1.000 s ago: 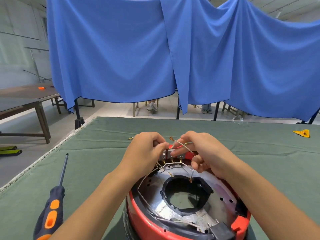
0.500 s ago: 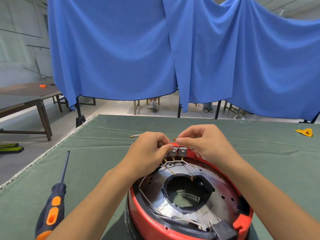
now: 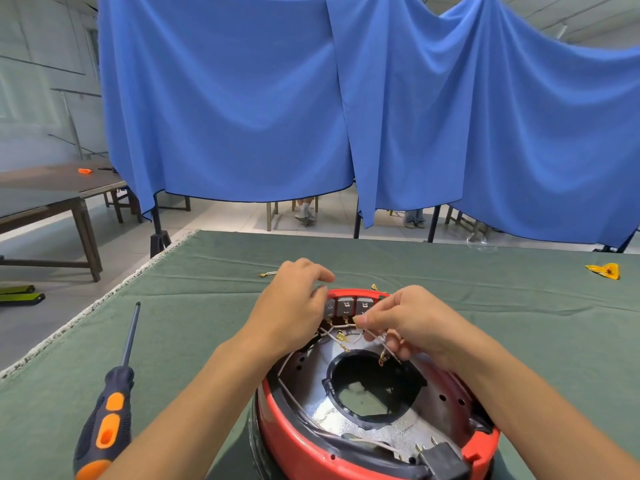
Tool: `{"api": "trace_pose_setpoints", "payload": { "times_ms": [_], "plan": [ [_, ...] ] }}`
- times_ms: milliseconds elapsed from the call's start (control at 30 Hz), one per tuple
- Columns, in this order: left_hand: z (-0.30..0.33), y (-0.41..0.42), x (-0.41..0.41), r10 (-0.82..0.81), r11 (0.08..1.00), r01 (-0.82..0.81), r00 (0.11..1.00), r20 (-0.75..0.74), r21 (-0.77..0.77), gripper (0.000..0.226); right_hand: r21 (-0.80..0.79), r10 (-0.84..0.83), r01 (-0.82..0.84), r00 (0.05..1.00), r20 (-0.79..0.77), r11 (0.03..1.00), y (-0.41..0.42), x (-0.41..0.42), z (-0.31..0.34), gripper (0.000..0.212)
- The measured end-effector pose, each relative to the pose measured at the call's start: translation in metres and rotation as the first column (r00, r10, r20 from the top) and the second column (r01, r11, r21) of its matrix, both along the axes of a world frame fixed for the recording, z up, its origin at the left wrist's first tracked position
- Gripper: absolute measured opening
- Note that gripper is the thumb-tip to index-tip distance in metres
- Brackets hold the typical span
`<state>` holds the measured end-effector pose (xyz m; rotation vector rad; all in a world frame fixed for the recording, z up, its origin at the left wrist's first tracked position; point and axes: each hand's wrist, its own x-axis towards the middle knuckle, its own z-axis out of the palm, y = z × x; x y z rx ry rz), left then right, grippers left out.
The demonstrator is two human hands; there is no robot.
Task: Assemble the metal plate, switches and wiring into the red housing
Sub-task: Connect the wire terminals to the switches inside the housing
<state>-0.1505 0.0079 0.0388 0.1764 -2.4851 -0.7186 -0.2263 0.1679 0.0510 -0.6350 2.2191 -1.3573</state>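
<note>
The round red housing (image 3: 287, 441) sits on the green cloth right in front of me. Inside it lies the shiny metal plate (image 3: 420, 427) with a black-rimmed hole in its middle. A row of grey switches (image 3: 346, 305) stands against the far inner wall of the housing. White wires (image 3: 334, 336) with brass terminals run from the switches over the plate. My left hand (image 3: 291, 310) rests on the left end of the switch row, fingers curled over the rim. My right hand (image 3: 405, 323) pinches wires just below the switches.
A screwdriver (image 3: 107, 420) with a dark and orange handle lies on the green table cloth (image 3: 194, 306) to the left. A loose terminal wire (image 3: 266, 274) lies beyond my left hand. A yellow piece (image 3: 604, 270) lies far right. Blue curtains (image 3: 242, 98) hang behind the table.
The switch row went from being held between both hands above the rim to sitting against the housing's far wall. My right hand dropped down to the wires.
</note>
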Motion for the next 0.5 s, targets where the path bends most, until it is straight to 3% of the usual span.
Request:
{"api": "trace_pose_setpoints", "payload": {
  "times_ms": [167, 367, 500],
  "plan": [
    [0.001, 0.002, 0.000, 0.030, 0.999, -0.023, 0.986, 0.165, -0.044, 0.033, 0.016, -0.092, 0.091, 0.991, 0.094, 0.996, -0.003, 0.003, -0.001, 0.010],
    [0.002, 0.004, 0.003, 0.046, 0.998, -0.036, 0.981, 0.189, -0.059, 0.036, 0.105, -0.228, 0.228, 0.974, -0.008, 0.968, -0.015, 0.006, -0.003, 0.024],
    [0.004, 0.005, 0.005, 0.049, 0.998, -0.042, 0.981, 0.190, -0.043, 0.037, 0.098, -0.282, 0.284, 0.959, -0.034, 0.954, -0.022, 0.009, -0.006, 0.021]
  ]
}}
